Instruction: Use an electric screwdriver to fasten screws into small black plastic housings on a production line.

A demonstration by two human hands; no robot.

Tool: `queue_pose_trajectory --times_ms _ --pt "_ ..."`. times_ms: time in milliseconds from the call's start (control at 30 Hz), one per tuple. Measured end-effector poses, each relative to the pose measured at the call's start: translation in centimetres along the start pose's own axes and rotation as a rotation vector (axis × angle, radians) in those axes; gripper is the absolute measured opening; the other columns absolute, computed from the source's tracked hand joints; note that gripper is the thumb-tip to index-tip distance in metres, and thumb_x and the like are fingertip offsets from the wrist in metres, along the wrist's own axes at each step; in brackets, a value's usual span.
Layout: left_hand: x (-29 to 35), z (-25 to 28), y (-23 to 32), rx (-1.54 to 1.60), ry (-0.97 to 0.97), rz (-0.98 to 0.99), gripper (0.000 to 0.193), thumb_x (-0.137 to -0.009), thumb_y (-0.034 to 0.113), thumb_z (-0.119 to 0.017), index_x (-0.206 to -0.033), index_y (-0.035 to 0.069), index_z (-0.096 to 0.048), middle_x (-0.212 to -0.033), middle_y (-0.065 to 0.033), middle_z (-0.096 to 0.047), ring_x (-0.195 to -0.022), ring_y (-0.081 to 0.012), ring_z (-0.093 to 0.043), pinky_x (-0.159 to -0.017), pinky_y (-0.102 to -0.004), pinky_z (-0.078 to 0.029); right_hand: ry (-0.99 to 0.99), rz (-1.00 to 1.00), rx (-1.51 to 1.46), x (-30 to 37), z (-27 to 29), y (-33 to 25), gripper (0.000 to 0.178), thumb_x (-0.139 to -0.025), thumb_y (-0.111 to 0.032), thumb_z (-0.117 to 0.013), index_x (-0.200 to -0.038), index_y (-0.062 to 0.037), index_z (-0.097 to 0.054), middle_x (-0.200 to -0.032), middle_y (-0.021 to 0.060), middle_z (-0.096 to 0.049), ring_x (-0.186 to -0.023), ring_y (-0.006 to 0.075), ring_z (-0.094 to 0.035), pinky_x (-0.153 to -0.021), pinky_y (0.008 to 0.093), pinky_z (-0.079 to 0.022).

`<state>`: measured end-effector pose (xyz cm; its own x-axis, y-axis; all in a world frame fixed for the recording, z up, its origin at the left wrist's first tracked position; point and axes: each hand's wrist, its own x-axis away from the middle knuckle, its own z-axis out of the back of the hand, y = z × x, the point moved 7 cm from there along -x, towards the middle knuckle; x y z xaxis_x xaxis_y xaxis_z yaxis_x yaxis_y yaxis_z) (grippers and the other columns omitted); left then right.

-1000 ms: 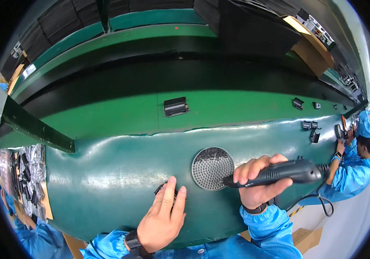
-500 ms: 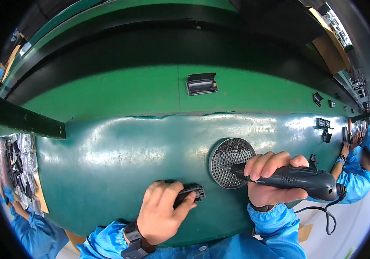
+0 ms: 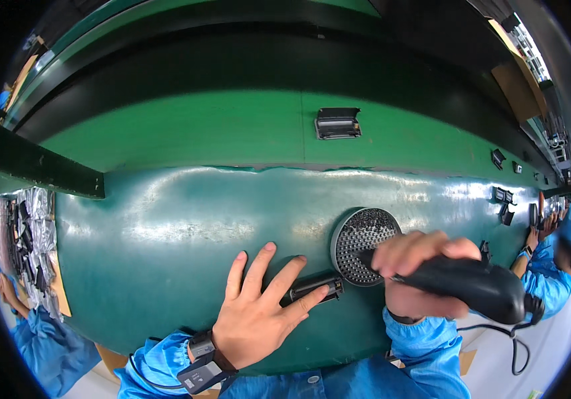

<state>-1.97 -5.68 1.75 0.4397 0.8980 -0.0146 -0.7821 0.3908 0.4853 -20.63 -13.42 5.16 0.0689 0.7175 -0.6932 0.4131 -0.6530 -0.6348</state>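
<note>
The head view — a wide fisheye — faced down and forward, close above the left hand (image 3: 252, 322), right hand (image 3: 410, 254) and bench (image 3: 159, 279).

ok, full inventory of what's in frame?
power tool: 1, black, right of centre
cord: 1, black, lower right
round dish: 1, grey, right of centre, small dark pieces inside
long case: 1, black, lower centre
open case: 1, black, upper centre
small parts: several, mostly black, right
worktop: 1, green, centre
post: 1, dark green, left
bags: several, silver, far left
cardboard box: 1, brown, upper right
co-workers: 2, blue clothing, left and right edges
left hand: 1, bare, thumb at long case
right hand: 1, bare, blurred, gripping power tool
</note>
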Motion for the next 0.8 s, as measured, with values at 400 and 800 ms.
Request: queue_pose_trajectory --times_ms 400,800 --pt "0.3 -0.2 -0.7 -0.026 0.020 0.015 0.043 -0.084 0.033 -0.077 -0.126 0.040 -0.073 -0.147 -0.0047 -0.050 -0.141 -0.0423 -0.037 -0.113 -0.0662 -0.029 -0.030 -0.051 0.011 2.2 -2.3 -4.0 0.055 -0.098 -0.056 -0.063 -0.117 -0.0085 -0.041 -0.072 0.0124 -0.059 -0.048 0.0216 -0.059 -0.040 0.0351 -0.053" --pt "0.2 -0.6 -0.6 -0.049 0.000 0.026 0.040 -0.086 0.033 -0.075 -0.125 0.041 -0.073 -0.148 -0.0038 -0.049 -0.143 -0.0421 -0.035 -0.115 -0.0663 -0.026 -0.081 -0.085 0.001 2.6 -2.4 -3.1 0.057 -0.097 -0.056 -0.064 -0.118 -0.0078 -0.041 -0.072 0.0132 -0.060 -0.049 0.0220 -0.058 -0.040 0.0364 -0.053"
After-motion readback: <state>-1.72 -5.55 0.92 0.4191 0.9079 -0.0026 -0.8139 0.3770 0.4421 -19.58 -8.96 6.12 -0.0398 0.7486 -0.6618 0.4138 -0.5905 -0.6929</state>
